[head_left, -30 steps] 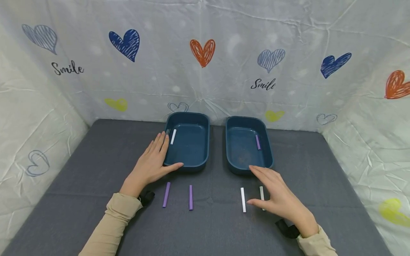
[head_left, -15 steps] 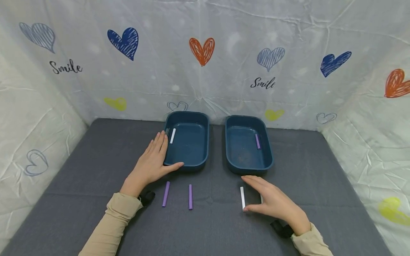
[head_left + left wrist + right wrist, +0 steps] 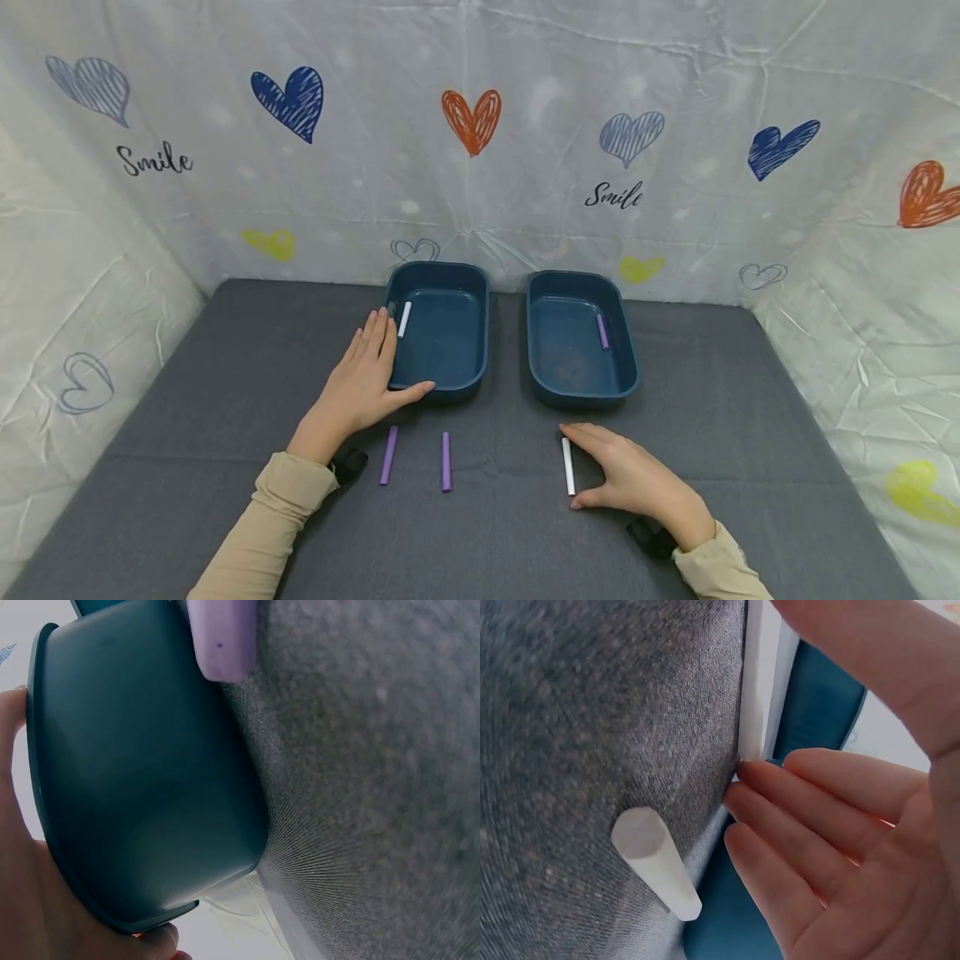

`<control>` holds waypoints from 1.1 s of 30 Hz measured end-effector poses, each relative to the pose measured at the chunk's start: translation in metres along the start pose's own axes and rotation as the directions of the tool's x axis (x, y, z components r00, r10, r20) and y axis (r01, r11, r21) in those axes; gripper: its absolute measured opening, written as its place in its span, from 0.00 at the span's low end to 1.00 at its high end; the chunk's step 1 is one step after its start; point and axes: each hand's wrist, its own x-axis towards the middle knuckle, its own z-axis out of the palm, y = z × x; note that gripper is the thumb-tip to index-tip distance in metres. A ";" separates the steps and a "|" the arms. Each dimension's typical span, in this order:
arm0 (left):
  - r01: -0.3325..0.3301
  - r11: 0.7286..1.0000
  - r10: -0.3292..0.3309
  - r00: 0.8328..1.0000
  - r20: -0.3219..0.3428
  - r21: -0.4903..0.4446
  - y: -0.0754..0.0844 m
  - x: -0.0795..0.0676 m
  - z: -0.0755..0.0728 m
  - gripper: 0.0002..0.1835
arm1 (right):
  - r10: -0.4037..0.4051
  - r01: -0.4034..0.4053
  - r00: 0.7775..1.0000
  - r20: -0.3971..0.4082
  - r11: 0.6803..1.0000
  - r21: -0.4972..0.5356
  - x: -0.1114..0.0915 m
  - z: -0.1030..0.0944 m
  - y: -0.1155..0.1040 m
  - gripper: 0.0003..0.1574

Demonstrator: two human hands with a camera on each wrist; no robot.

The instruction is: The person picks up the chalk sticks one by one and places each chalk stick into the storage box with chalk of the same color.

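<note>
My left hand point(image 3: 356, 392) rests along the left side of a dark blue tray point(image 3: 485, 333), fingers straight, thumb across its near rim. A white chalk stick point(image 3: 405, 320) lies inside it. My right hand point(image 3: 637, 475) spans another white chalk stick point(image 3: 567, 467) on the table, fingertips at its far end and thumb at its near end. No firm grip is plain. In the right wrist view a further white chalk stick point(image 3: 660, 862) lies beside that hand, which hides it in the head view. Two purple chalk sticks point(image 3: 388, 456) point(image 3: 446, 462) lie before the left tray.
A second blue tray point(image 3: 636, 367) stands to the right with a purple chalk stick point(image 3: 603, 332) in it. Grey cloth point(image 3: 495, 533) covers the table. White curtain point(image 3: 525, 167) with printed hearts closes off the back and sides.
My right hand has come down and left from the right tray's near rim to the white chalk, covering the other white chalk from the head view. My left hand has barely moved.
</note>
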 end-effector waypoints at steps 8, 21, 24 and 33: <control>0.002 1.000 -0.002 1.000 0.002 -0.025 0.000 0.001 0.000 0.66 | -0.011 0.011 1.000 -0.017 0.999 -0.032 0.001 0.000 -0.002 0.50; 0.004 0.999 -0.004 1.000 0.007 -0.034 -0.001 0.001 0.000 0.66 | -0.054 0.053 0.995 -0.083 0.998 -0.015 0.008 -0.002 -0.001 0.48; 0.004 0.999 -0.004 1.000 0.008 -0.034 -0.001 0.001 -0.001 0.66 | -0.047 0.046 0.996 -0.078 0.999 -0.012 0.010 -0.003 -0.003 0.49; 0.006 1.000 -0.005 1.000 0.009 -0.030 0.000 0.000 0.000 0.66 | -0.092 0.092 0.991 -0.097 0.996 -0.008 0.019 -0.006 -0.012 0.49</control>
